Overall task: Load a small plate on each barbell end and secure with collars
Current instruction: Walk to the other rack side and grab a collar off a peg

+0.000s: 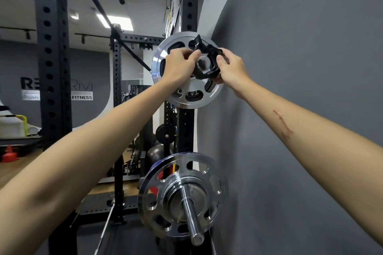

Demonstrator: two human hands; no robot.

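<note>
Your left hand [179,64] pinches the black plastic collar [207,60] from its 9 o'clock side, and your right hand [230,68] clamps its 3 o'clock edge, both grips closed on it. The collar rings the steel barbell end [203,63], against a shiny round chrome plate [187,97] with oval cut-outs. At 6 o'clock below, a second slotted chrome plate [157,194] sits on a smooth steel sleeve [191,217], beside the black perforated rack upright [185,128].
</note>
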